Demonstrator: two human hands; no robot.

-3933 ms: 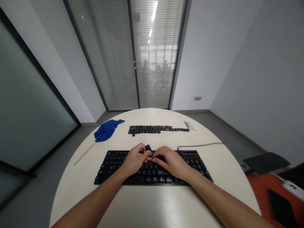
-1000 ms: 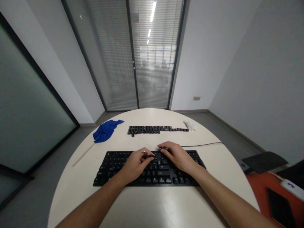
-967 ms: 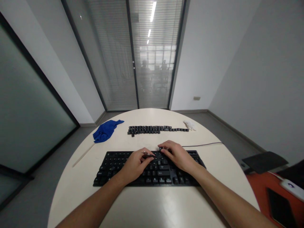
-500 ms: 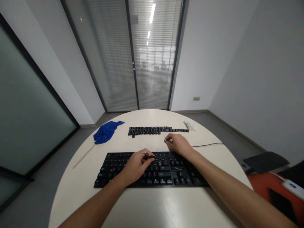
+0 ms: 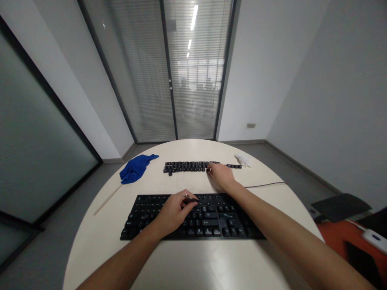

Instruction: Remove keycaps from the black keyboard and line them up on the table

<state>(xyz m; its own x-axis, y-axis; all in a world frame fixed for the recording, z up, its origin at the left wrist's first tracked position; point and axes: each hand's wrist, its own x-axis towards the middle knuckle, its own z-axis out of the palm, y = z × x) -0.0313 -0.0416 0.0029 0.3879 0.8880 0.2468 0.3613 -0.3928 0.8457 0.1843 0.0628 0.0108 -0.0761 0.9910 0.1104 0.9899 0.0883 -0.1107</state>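
A black keyboard [image 5: 142,215] lies across the table, with some of its keycaps off towards the upper rows. Over its middle rests my left hand [image 5: 177,209], closed on a thin dark tool [image 5: 190,199] whose kind I cannot make out. Beyond the keyboard, loose black keycaps [image 5: 186,166] are lined up in rows. At the right end of the lower row, my right hand [image 5: 221,174] pinches a small black keycap [image 5: 208,170] at the tabletop. That hand hides part of the rows behind it.
A blue cloth [image 5: 135,169] on a pale stick [image 5: 107,200] lies at the left of the round table [image 5: 193,266]. Crumpled white tissue [image 5: 242,160] sits at the back right. A dark cable [image 5: 266,185] runs off the right edge. An orange chair [image 5: 335,237] stands beside it.
My right hand has moved forward and slightly left with the keycap, from the open tabletop to the end of the keycap row. My left hand stays in place on the keyboard.
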